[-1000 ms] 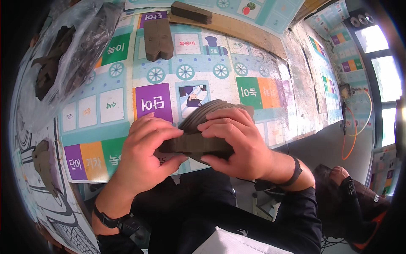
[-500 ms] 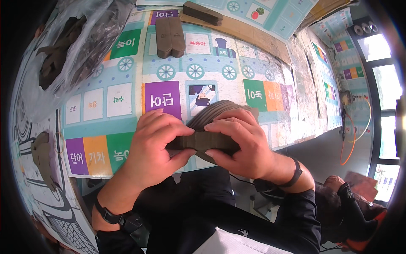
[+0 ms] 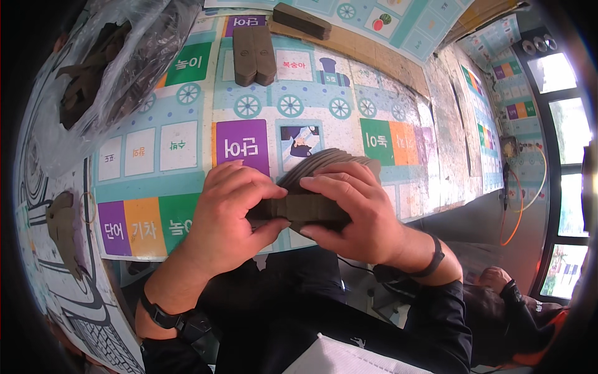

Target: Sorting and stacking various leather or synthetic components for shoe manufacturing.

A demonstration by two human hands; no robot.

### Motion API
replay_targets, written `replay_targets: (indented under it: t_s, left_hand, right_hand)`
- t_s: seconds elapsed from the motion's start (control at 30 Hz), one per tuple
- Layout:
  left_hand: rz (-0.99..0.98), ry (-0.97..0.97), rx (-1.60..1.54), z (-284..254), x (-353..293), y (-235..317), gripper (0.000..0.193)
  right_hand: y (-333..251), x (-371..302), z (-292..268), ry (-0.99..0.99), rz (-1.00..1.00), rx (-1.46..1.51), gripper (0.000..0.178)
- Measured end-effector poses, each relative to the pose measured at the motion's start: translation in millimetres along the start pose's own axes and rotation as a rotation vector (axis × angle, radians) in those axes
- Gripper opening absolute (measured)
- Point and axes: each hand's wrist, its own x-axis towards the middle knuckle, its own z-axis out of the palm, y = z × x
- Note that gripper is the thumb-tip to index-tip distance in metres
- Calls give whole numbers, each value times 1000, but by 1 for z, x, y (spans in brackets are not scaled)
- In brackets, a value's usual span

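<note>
My left hand and my right hand both grip one thick stack of flat dark brown cut-out pieces, held edge-on just above the near rim of the colourful printed play mat. The fingers of both hands wrap over the top of the stack and the thumbs press from below. The stack fans out a little behind my right fingers. Dark bands circle both wrists.
Two bundles of the same brown pieces lie side by side farther up the mat, and another bundle lies at the far edge. A clear plastic bag of brown pieces sits far left. A loose piece lies left. Another person's hand is low right.
Both hands keep hold of the stack and have shifted slightly on it. The view has tilted a little, so the mat appears lower.
</note>
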Motion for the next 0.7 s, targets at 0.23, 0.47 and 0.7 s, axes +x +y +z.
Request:
replay_targets:
  t_s: [0.23,0.47,0.7]
  left_hand:
    - [-6,15,-1,0,4,6,50]
    - [50,7,1,11,6,4,44]
    - [60,15,12,10,9,6,48]
  right_hand:
    - [3,-5,-9,0,-34,-5,56]
    - [7,-7,-5,-16,-8,5,53]
    - [9,-9,-4,-24,22,48,55]
